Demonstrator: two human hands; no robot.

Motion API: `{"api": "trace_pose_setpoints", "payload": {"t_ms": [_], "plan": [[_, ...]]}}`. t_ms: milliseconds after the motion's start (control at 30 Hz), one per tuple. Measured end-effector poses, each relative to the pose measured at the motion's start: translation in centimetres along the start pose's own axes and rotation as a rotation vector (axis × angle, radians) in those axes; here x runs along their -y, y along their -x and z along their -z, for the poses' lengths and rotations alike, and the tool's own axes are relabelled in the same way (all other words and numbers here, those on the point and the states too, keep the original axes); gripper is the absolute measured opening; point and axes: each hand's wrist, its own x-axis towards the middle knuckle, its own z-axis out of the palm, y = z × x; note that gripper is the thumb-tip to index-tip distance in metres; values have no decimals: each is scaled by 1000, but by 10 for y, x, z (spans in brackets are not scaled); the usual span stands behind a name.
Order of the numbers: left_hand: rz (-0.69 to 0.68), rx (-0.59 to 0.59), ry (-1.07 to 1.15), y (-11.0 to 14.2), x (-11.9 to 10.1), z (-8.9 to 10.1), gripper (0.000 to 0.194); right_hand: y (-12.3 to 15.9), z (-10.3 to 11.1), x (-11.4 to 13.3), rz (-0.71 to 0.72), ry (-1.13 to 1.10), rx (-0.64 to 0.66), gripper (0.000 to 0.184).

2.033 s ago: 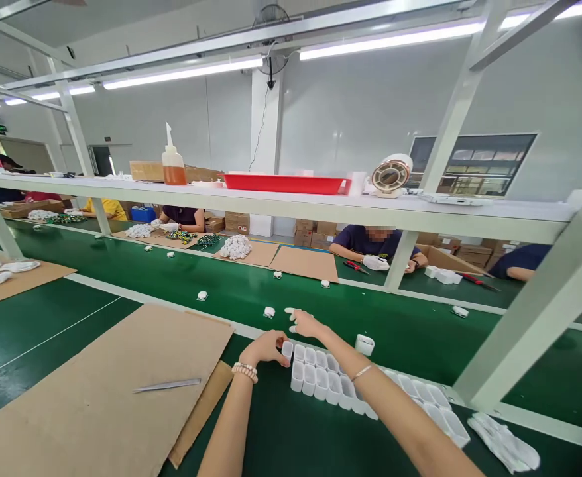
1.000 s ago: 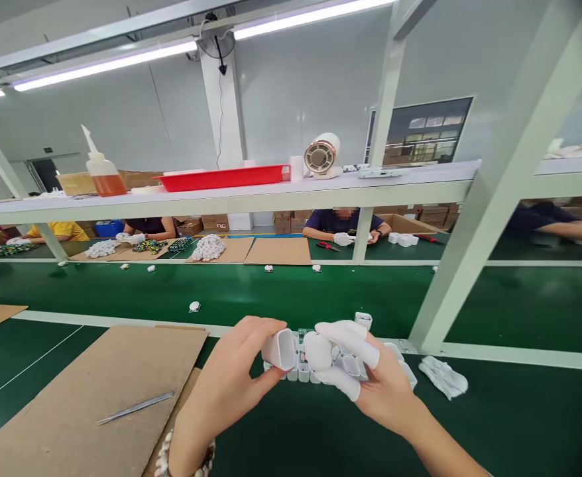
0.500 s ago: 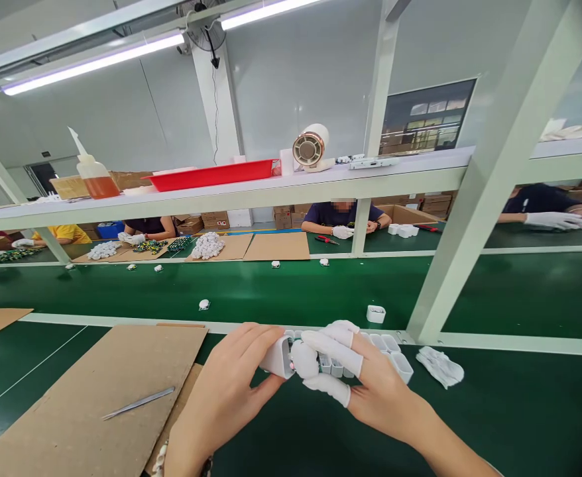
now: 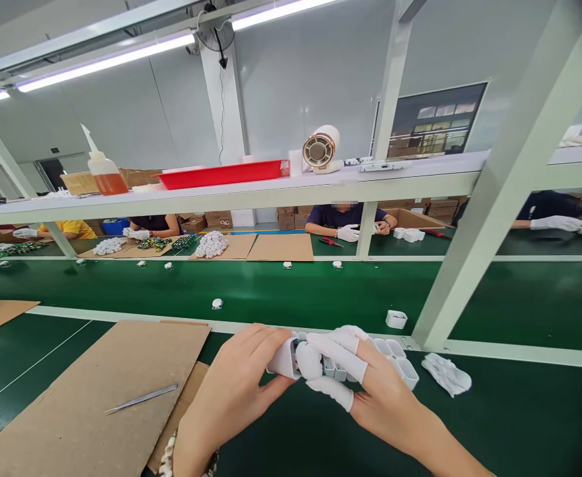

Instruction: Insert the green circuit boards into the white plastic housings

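Note:
My left hand [image 4: 241, 374] is closed around a small white plastic housing [image 4: 283, 360], its open end turned right. At that opening my right hand [image 4: 378, 377], with white covers on its fingers, pinches a round white part [image 4: 309, 360] with a bit of green circuit board beside it. The part touches or nearly touches the housing's rim; how far it reaches inside is hidden. Behind and under the right hand stand several more white housings [image 4: 405, 372], open side up, partly covered by the fingers.
Tweezers [image 4: 142, 399] lie on a cardboard sheet [image 4: 62, 417] at left. A crumpled white cloth item [image 4: 446, 373] lies at right, near a slanted post [image 4: 474, 245]. Beyond, a green belt [image 4: 281, 291] carries a housing [image 4: 396, 319] and small round parts [image 4: 217, 303]. Co-workers sit across.
The view has shifted slightly. Items on the belt have moved right past the post's foot. My hands keep their hold, and the round part sits slightly closer to the housing.

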Motion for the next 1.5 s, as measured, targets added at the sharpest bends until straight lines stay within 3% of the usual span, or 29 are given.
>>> {"api": "trace_pose_setpoints", "payload": {"t_ms": [500,733,1033,1200,1400,1500], "plan": [[-6,30,50,-4,-1,0,42,3,-7,-7,40,104,-62,53],[7,83,155,-5,-2,1,42,4,-3,-10,236,135,-62,47],[-26,41,228,-7,2,-4,44,0,0,-14,261,144,-80,42],[-37,-21,215,-7,1,-3,45,-3,3,-19,324,117,-75,49],[-51,-15,201,-7,-2,-1,46,-4,5,-13,202,-142,-59,46],[-56,-23,203,-7,0,-4,48,-2,4,-10,29,-387,-4,44]]}}
